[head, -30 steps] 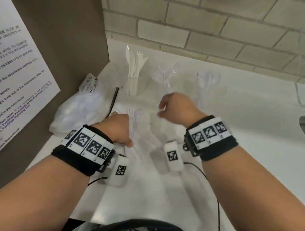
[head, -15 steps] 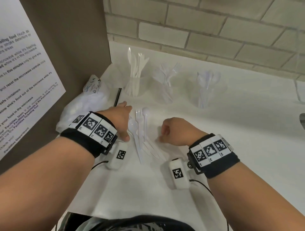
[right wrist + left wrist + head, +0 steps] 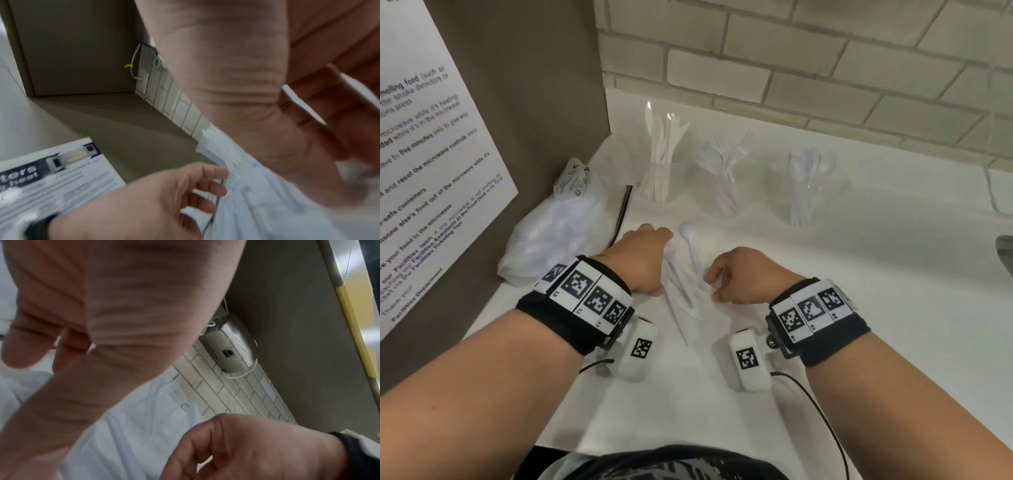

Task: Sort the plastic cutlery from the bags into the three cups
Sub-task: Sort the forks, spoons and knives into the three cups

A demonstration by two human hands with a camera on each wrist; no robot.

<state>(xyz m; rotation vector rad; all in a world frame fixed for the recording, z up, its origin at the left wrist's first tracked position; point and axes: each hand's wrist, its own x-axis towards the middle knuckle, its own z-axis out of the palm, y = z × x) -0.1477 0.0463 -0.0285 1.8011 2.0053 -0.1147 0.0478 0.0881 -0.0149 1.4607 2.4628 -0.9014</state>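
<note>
White bench [image 3: 825,308] holds loose cutlery [image 3: 685,291] between both hands, three cups at twelve o'clock; left hand [image 3: 640,263] curls over the pile, right hand [image 3: 743,277] pinches one handle, which it should lift alone, slowly, toward the matching cup.

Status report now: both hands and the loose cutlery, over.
Left hand on loose cutlery, grip unclear. Right hand curled at a spoon handle. Three cups behind, part filled. Nothing in the way.
</note>
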